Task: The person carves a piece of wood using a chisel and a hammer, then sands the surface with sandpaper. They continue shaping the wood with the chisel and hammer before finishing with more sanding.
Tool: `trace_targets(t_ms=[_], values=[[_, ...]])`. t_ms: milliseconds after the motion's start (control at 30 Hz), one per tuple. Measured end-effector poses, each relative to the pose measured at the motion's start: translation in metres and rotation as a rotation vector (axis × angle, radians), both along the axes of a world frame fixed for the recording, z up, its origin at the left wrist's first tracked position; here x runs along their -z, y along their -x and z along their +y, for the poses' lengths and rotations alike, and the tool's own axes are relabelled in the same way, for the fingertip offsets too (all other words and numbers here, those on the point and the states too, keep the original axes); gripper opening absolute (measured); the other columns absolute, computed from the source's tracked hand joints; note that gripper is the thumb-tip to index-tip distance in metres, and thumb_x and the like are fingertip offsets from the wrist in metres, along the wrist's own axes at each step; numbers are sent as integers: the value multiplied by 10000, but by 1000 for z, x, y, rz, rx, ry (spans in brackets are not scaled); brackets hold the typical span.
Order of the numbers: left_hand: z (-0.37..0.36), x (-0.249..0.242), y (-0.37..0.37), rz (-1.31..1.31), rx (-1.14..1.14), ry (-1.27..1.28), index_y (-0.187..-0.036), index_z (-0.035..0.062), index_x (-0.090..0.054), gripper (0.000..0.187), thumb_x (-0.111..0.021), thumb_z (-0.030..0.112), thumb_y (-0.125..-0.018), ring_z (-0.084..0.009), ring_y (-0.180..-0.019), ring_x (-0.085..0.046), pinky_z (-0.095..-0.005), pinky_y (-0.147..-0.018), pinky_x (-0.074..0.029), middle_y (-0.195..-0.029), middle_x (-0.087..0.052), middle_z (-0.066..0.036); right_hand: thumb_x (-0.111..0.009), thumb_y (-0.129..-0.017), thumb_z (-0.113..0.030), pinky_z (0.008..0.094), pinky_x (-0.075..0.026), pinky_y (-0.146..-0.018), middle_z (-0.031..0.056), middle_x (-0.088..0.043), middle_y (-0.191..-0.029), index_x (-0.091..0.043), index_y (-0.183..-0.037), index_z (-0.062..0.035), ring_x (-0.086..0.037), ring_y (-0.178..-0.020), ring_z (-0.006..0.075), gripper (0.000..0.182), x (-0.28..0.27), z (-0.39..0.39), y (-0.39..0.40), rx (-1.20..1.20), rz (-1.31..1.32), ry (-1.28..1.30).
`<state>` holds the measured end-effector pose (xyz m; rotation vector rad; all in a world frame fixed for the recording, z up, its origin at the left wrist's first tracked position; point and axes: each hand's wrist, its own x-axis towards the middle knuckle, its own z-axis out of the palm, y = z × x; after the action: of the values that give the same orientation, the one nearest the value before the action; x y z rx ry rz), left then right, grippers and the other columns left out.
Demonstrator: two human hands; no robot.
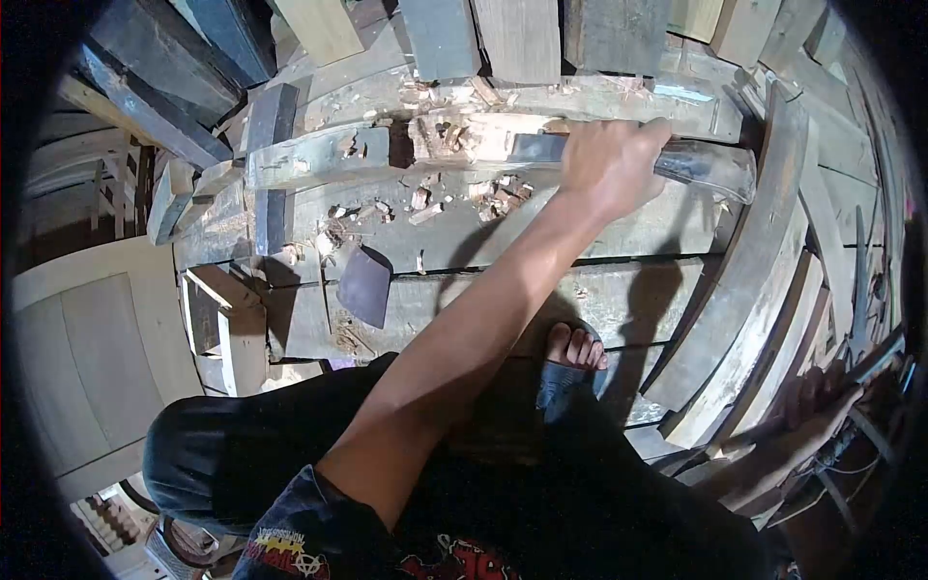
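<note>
My left hand (pixel 614 164) reaches across from the lower left and is closed in a fist over a chisel (pixel 538 148). Its flat dark blade shows to the left of my fist and lies along a wooden beam (pixel 314 159). A dark notch (pixel 400 143) is cut across the beam, with wood chips (pixel 449 137) beside it on top. At the lower right, in shadow, my right hand (pixel 812 401) is close to a cluster of dark tools (pixel 875 362); I cannot tell what its fingers hold.
Chips (pixel 503 196) litter the plank floor (pixel 619 290) along the beam. A grey flat piece (pixel 365 287) lies near a small wooden box frame (pixel 224 324). Boards (pixel 517 39) stand at the back, curved planks (pixel 735 261) at the right, and a panel door (pixel 87 338) at the left. My foot (pixel 575 346) is below the beam.
</note>
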<state>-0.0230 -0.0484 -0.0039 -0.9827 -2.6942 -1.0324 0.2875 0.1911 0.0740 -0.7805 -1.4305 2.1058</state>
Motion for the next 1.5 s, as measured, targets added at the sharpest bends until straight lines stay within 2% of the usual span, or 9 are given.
trace_targets(t_ms=[100, 300, 567, 667, 767, 967, 1167, 1267, 1500], values=[[-1, -2, -1, -9, 5, -5, -888, 120, -692, 191, -768, 170, -720, -379, -638, -708, -503, -606, -557, -696, -698, -177, -517, -1046, -582, 200, -353, -505, -54, -414, -712, -442, -836, -150, -420, -606, 25, 487, -35, -109, 92, 710, -238, -264], [-5, 5, 2, 66, -7, 24, -862, 122, -687, 155, -756, 170, -732, -365, -598, -700, -496, -563, -548, -661, -689, -161, -475, -1051, -617, 210, -216, -439, -75, -385, -709, -553, -946, -160, -318, -495, 34, 476, 10, -86, 60, -129, -541, 86], [-7, -2, 11, 17, -53, -120, -822, 92, -684, 90, -712, 169, -785, -296, -496, -668, -453, -521, -556, -582, -653, -135, -520, -1075, -493, 225, -227, -326, -56, -366, -578, -475, -905, -132, -275, -391, 29, 402, -48, -54, 53, -46, 95, -108], [-11, -5, 9, 57, -44, -108, -837, 87, -685, 117, -714, 185, -781, -340, -542, -683, -482, -562, -564, -593, -652, -160, -497, -1082, -503, 216, -265, -351, -47, -387, -605, -468, -964, -101, -304, -414, 37, 420, -49, -105, 105, 630, 12, -203], [-12, -7, 8, 51, -35, -79, -839, 96, -693, 94, -702, 177, -793, -341, -540, -683, -476, -560, -566, -589, -649, -163, -516, -1078, -498, 192, -208, -403, -69, -382, -696, -556, -974, -158, -280, -488, 28, 358, 14, -91, 60, -49, -171, 120], [-20, -5, 9, -40, -1, -26, -872, 112, -710, 106, -698, 136, -770, -316, -520, -678, -462, -549, -569, -586, -653, -145, -548, -1048, -555, 203, -207, -428, -88, -350, -690, -548, -930, -181, -298, -509, 26, 392, -13, -106, 80, 154, -479, -18], [-21, -5, 8, -12, 11, -23, -890, 117, -705, 182, -714, 141, -709, -366, -563, -684, -494, -571, -558, -630, -668, -172, -563, -1041, -542, 230, -271, -312, -62, -425, -656, -520, -898, -146, -340, -425, 30, 424, -20, -31, 43, -107, 110, 9], [-18, 2, 10, 2, 0, -9, -897, 115, -712, 168, -716, 145, -732, -358, -548, -680, -486, -550, -554, -632, -674, -162, -551, -1029, -592, 241, -269, -352, -58, -416, -656, -526, -913, -138, -351, -448, 45, 469, -8, -93, 78, 432, -149, -64], [-29, 0, 9, 3, -21, 53, -878, 115, -704, 137, -742, 173, -760, -357, -573, -693, -487, -571, -558, -654, -689, -155, -504, -1035, -630, 227, -261, -450, -59, -446, -711, -565, -995, -146, -355, -514, 56, 489, 8, -103, 72, -14, -477, 39]])
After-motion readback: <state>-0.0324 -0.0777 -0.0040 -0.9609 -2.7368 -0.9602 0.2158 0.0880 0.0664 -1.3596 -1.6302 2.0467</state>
